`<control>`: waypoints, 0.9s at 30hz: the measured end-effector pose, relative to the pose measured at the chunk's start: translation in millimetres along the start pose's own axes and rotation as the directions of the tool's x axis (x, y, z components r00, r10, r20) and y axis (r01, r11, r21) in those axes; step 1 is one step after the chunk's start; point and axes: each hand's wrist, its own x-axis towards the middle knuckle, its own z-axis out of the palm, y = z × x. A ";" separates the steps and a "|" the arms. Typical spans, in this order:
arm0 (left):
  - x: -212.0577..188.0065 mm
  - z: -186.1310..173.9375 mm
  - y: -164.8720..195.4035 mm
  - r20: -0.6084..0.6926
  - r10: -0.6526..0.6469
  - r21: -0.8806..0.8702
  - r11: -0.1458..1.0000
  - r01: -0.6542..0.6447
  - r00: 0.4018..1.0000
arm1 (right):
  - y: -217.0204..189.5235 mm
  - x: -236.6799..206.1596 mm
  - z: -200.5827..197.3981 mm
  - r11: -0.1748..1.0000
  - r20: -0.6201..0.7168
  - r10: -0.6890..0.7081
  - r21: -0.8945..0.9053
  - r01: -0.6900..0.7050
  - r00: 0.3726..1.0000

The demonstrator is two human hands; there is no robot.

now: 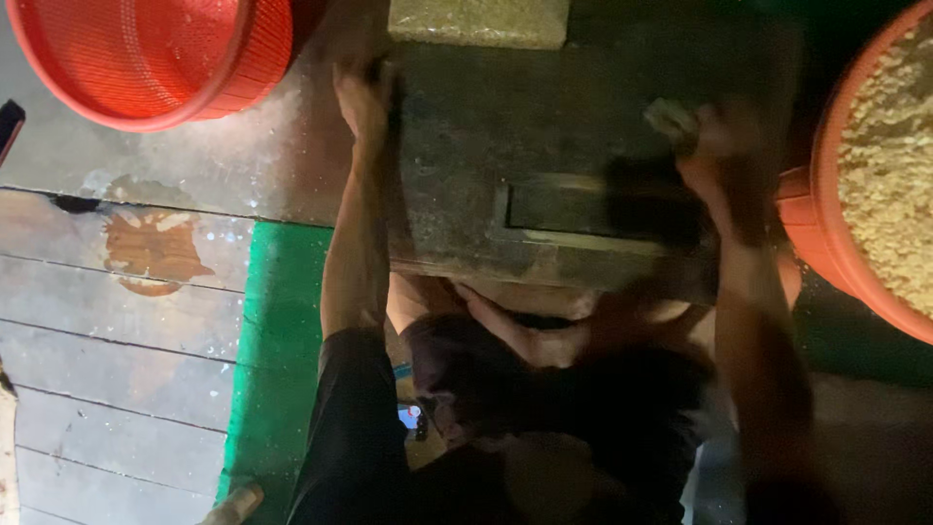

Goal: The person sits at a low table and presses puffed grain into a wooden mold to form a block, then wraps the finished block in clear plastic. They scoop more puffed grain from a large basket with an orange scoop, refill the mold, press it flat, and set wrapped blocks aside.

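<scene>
Left hand point(362, 97) lies flat, fingers together, palm down on the far left edge of the stone slab point(544, 126). Right hand point(714, 146) is blurred, closed around a pale lump point(669, 117), likely some of the grain; exact grip cannot be told through the blur. Both arms reach forward over the slab, left arm straight along its left side, right arm along its right side.

Slab sits dead ahead between the two hands, dark and rough, long axis running left to right. A rectangular recess point(593, 214) with a pale rim is set in its near half, closer to the right hand than the left; the right forearm's shadow covers part of it. Pale block point(478, 19) sits at the slab's far edge, beyond the left hand.

Orange tub point(826, 233) of pale grain point(889, 165) stands just right of the right hand, touching or nearly touching the wrist. Empty red basket point(155, 58) sits far left, well apart from the left hand. Green strip point(277, 360) and wet grey floor point(117, 389) below left. Knees and dark shorts low in view.
</scene>
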 end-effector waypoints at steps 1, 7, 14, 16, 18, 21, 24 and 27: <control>-0.4 0.1 -1.2 0.005 -0.089 -0.047 0.995 0.089 0.996 | -13.4 -1.3 -10.0 0.997 -0.012 -0.005 -0.072 0.004 1.000; 0.1 -10.8 -12.2 -0.270 0.090 -0.075 0.991 -0.115 0.958 | -81.8 -77.7 -28.5 0.869 0.191 -0.317 0.450 0.205 0.929; -83.9 33.3 216.1 0.128 0.391 -0.412 0.857 -0.310 0.911 | -92.1 -153.9 -29.9 0.943 0.234 0.025 0.318 -0.101 0.972; -137.7 59.0 318.6 0.065 0.640 -0.575 0.651 -0.495 0.766 | -77.0 -174.0 -39.5 0.987 -0.034 -0.041 0.153 0.046 0.999; -175.3 91.8 413.8 -0.170 0.720 -0.651 0.431 -0.625 0.673 | -50.0 -206.8 -54.8 0.983 -0.065 0.037 0.181 -0.025 0.997; -197.7 97.3 444.9 0.274 0.757 -0.627 0.608 -0.486 0.594 | 17.6 -294.5 -94.6 0.876 -0.181 0.465 0.233 -0.422 0.866; -215.6 61.1 372.2 0.755 0.366 -0.382 0.920 -0.088 0.544 | 47.6 -407.6 -122.9 0.637 -0.182 0.759 0.015 -0.770 0.625; -234.5 33.0 291.2 0.441 0.448 -0.659 0.750 -0.059 0.778 | 3.7 -494.5 -109.1 0.608 0.216 0.794 -0.287 -0.740 0.569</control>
